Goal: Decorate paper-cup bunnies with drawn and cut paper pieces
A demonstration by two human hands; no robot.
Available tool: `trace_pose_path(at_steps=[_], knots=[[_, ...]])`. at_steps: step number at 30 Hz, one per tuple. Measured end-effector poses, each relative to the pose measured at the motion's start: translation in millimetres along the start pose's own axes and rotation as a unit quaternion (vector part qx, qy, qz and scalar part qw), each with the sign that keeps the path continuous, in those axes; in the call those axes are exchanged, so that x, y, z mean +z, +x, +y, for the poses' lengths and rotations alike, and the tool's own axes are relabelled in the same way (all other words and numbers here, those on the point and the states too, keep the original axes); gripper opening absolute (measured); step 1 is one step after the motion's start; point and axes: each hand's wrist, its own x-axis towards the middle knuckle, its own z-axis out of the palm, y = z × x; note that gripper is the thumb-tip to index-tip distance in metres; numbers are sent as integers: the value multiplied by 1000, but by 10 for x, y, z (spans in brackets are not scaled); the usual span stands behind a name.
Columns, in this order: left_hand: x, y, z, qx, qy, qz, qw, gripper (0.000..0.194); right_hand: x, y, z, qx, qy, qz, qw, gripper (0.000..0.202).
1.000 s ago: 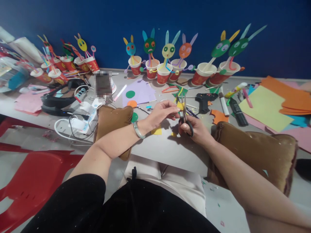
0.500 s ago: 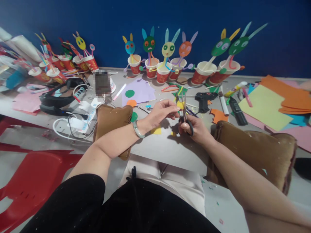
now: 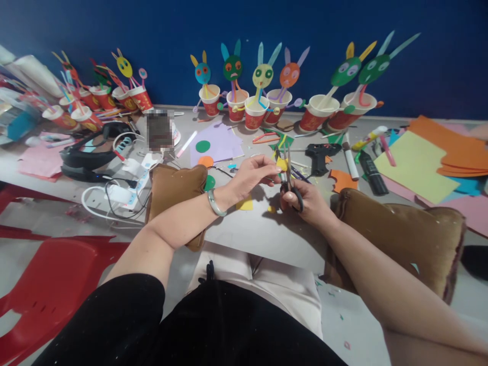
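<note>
Near the middle of the table, my left hand (image 3: 253,178) pinches a small yellow paper piece (image 3: 282,164) between its fingertips. My right hand (image 3: 305,202) is wrapped round the handles of black-handled scissors (image 3: 288,175), whose blades point up and away beside the yellow piece. Whether the blades touch the paper is too small to tell. Below my hands, a yellow paper scrap (image 3: 245,204) and a smaller yellow bit (image 3: 271,209) lie on the table.
Red cups (image 3: 254,121) with paper-faced figures line the back. A black glue gun (image 3: 322,156) lies right of centre. Brown cushions (image 3: 177,190) flank my arms. Paper sheets (image 3: 415,165) lie right; white cables (image 3: 95,203) and a dark headset (image 3: 84,160) lie left.
The view has shifted very slightly. Both hands keep nearly the same positions, and the yellow piece and scissors have barely moved.
</note>
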Motion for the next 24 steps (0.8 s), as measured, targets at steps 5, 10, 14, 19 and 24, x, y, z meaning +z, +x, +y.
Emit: trace_pose_path(at_steps=[5, 10, 14, 19, 24], knots=[[-14, 3, -1, 7, 4, -7, 1000, 49, 8, -4, -15, 1, 4, 1, 1000, 75], [-51, 33, -43, 16, 6, -13, 1000, 51, 7, 4, -8, 5, 14, -3, 1000, 77], [-47, 29, -40, 17, 4, -7, 1000, 49, -1, 7, 6, 10, 9, -8, 1000, 74], [-21, 5, -9, 12, 2, -6, 1000, 52, -6, 1, 9, 11, 4, -9, 1000, 70], [-28, 7, -17, 24, 32, -27, 999, 56, -1, 1, 5, 5, 9, -5, 1000, 73]])
